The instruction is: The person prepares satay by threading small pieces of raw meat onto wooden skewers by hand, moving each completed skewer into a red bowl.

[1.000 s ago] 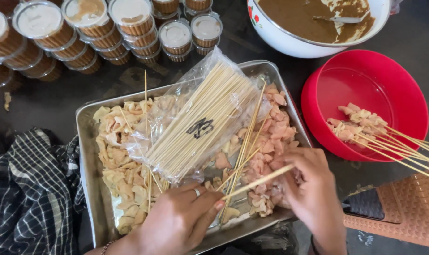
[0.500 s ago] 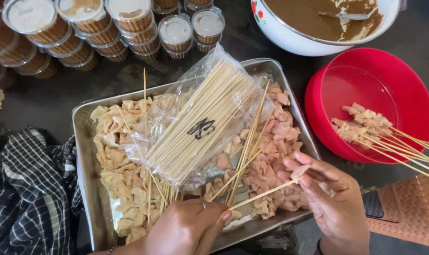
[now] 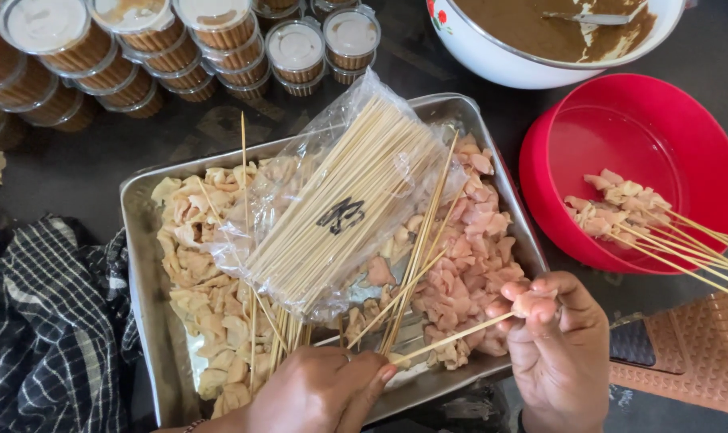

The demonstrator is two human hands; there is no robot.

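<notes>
At far left we note a black-and-white checked cloth (image 3: 47,321) lying on the dark surface (image 3: 75,156), with stacked lidded plastic cups (image 3: 179,36) of brown sauce along the top edge. Next comes the steel tray (image 3: 143,321), filled with pale raw meat pieces (image 3: 212,297); a clear bag of bamboo skewers (image 3: 340,208) lies diagonally across it, and loose skewers fan out beneath the bag. Our left hand (image 3: 316,393) sits at the tray's near rim, its grip closed around the low end of a single skewer (image 3: 452,337) that slants up to the right. Our right hand (image 3: 560,345), at the tray's right corner, pinches a pink meat piece (image 3: 534,301) between fingertips at the skewer's tip; piece and tip are touching. Further right, a red bowl (image 3: 701,160) holds finished skewers with meat (image 3: 612,208), their sticks projecting over the rim. Above it stands a white bowl (image 3: 500,68) of brown sauce with a spoon in it.
</notes>
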